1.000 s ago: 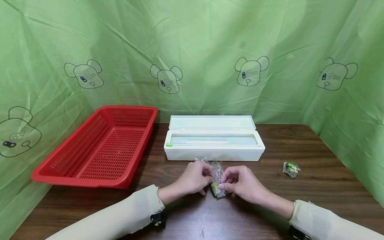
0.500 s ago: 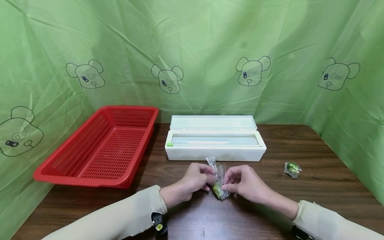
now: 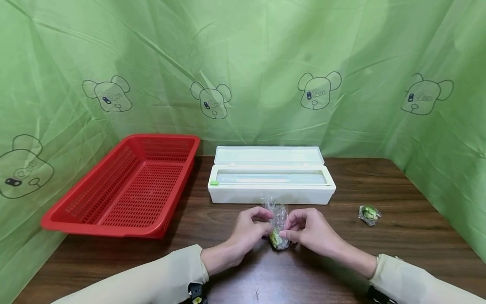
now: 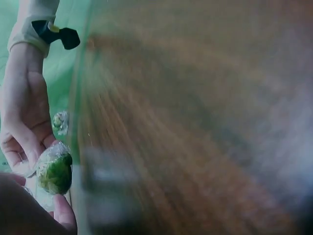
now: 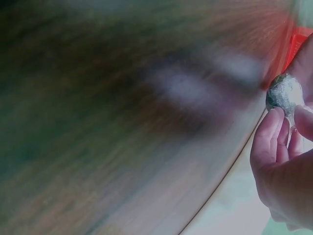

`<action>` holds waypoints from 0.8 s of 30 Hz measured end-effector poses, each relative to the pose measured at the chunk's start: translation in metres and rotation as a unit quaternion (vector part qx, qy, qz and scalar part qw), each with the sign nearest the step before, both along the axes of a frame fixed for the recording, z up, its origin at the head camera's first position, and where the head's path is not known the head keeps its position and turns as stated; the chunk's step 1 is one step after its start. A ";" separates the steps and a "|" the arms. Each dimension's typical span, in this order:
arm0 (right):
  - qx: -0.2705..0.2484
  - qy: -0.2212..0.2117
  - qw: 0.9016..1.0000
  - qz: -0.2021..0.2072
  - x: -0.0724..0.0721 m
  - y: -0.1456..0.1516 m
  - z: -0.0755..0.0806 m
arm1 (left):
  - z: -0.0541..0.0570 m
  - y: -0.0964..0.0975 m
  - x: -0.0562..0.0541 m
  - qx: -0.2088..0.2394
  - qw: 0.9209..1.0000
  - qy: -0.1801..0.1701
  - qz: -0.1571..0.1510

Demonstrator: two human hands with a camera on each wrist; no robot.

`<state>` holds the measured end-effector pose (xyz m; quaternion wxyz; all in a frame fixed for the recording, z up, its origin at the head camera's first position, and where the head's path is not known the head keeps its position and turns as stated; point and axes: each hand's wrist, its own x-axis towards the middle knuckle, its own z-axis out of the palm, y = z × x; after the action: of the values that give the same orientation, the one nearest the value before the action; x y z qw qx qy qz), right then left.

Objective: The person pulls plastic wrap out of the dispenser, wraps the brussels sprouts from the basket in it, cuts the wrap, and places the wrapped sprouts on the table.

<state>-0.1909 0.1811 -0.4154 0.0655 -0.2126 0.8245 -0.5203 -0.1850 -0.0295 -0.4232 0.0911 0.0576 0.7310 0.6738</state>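
Note:
Between my hands, in the middle of the head view, is a small round green vegetable [image 3: 276, 241] wrapped in clear cling film [image 3: 279, 215]. The crinkled film stands up from it toward the white box. My left hand [image 3: 250, 231] pinches the film on the left side with thumb and fingers. From the right, my right hand [image 3: 313, 233] pinches the wrapped piece low down, thumb near the vegetable. The left wrist view shows the green side of the vegetable [image 4: 55, 175] under glossy film. In the right wrist view the bundle [image 5: 284, 93] sits at the right hand's fingertips.
Behind the hands stands a white cling film dispenser box [image 3: 271, 195], lid up, with a roll inside. A red perforated basket [image 3: 161, 231] is on the left. Another film-wrapped green piece [image 3: 369, 214] lies at the right on the wooden table [image 3: 402, 245]. Green cloth [image 3: 262, 55] encloses the back and sides.
The loose film has been gathered upward into a narrower bunch above the vegetable. The left hand has shifted slightly right; both hands stay close together around the bundle.

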 end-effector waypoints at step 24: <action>-0.056 -0.120 0.990 -0.052 -0.015 -0.017 0.004 | -0.002 0.000 0.013 -0.032 0.999 0.041 -0.010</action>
<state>-0.2055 0.1642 -0.4119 0.1253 -0.1088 0.7902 -0.5899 -0.1722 -0.0298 -0.4256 0.0698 0.0899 0.7545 0.6463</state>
